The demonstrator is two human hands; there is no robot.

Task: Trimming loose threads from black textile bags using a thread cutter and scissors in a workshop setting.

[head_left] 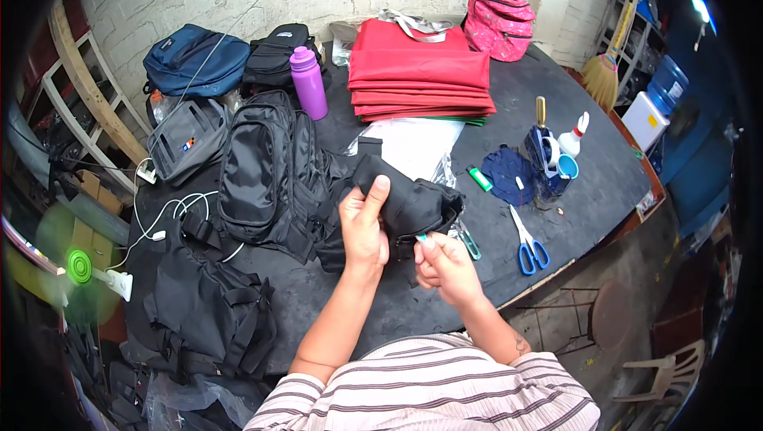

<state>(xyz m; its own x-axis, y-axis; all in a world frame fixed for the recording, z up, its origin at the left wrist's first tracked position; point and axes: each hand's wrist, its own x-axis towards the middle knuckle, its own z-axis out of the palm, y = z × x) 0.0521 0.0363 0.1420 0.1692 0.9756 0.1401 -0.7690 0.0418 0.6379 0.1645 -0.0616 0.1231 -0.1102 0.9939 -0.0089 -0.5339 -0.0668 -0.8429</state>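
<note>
My left hand (364, 223) is closed around a black fabric bag piece (409, 201), thumb on top, and holds it up over the table. My right hand (447, 268) is closed in a pinch at the lower edge of that piece. A small teal spot shows at its fingertips; what they grip is too small to make out. Just behind the right hand lies a pair of green-handled thread snips (469, 242), partly hidden. To the right on the table are blue-handled scissors (531, 247). A black backpack (258, 169) stands to the left of my left hand.
Folded red fabric (421, 73) is stacked at the back, beside a purple bottle (307, 85). A tool holder (548, 165), navy cloth (509, 175) and green lighter (480, 178) sit at right. More black bags (199, 304) lie at left, near a spinning green fan (79, 266).
</note>
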